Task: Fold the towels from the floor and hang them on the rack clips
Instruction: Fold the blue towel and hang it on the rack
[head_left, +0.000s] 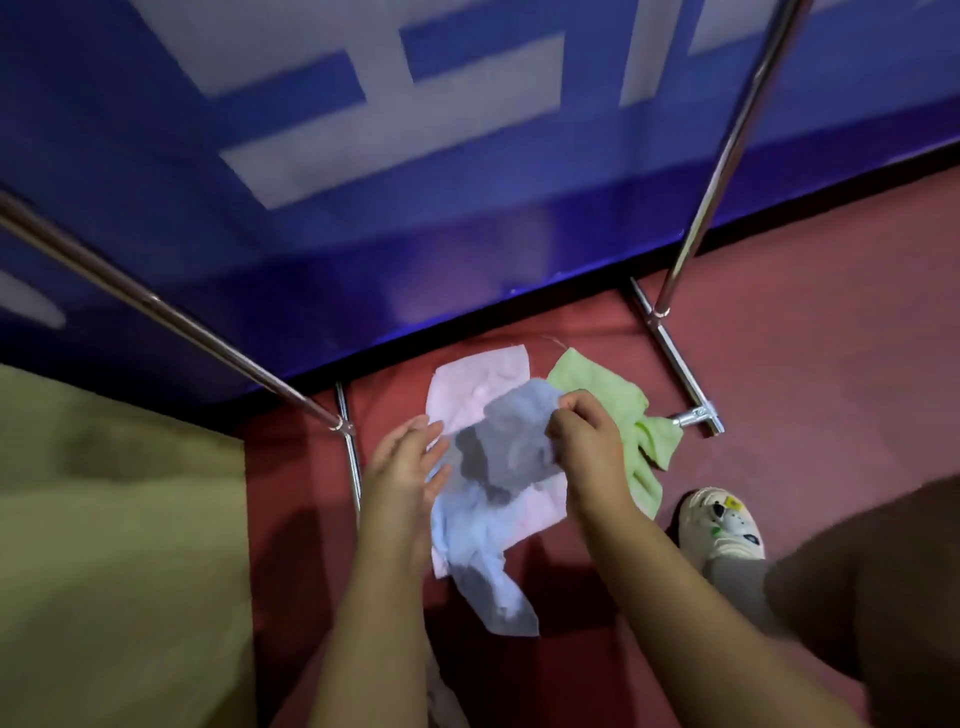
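A large blue banner with pale grey block shapes (363, 156) fills the upper half of the frame, its lower edge meeting the dark red floor (779, 364) that spreads across the lower right. A dull yellow-green surface (114, 545) takes up the lower left corner.

The shiny metal clothes rack (724, 156) shows as two slanted poles, one from the left edge and one from the upper right, each joined to a foot bar lying on the floor.

Between those foot bars, at lower centre, lie the towels. A pale pink square towel (480, 387) is flat on the floor; a crumpled light green towel (631, 415) lies just beside it to the right, reaching the right foot bar. A light blue towel (493, 525) is lifted over the pink one, its lower end hanging down.

The right hand (584, 436) pinches the blue towel's upper edge with curled fingers. The left hand (402, 462) is at the towel's left edge with fingers straight and relaxed, grasping nothing.

A cream shoe with small coloured charms (724, 522) stands on the floor at lower right.
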